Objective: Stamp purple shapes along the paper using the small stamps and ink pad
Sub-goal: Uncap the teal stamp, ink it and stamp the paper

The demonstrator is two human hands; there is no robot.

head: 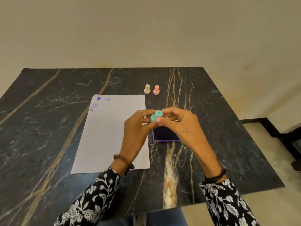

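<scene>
A small teal stamp (155,116) is held in the air between both hands, above the gap between paper and ink pad. My left hand (136,128) pinches its left side and my right hand (180,124) grips its right side. The white paper (110,136) lies flat on the table with several purple marks near its top left corner: one solid heart (98,98) and three smiley circles. The purple ink pad (166,135) sits open just right of the paper, partly hidden under my hands. A cream stamp (147,89) and a pink stamp (156,90) stand upright beyond the paper.
Everything rests on a dark marble table (48,128) with gold veins. Its far edge meets a plain wall; its right edge drops to a light floor, where dark furniture (286,137) stands. My knees show below the near edge.
</scene>
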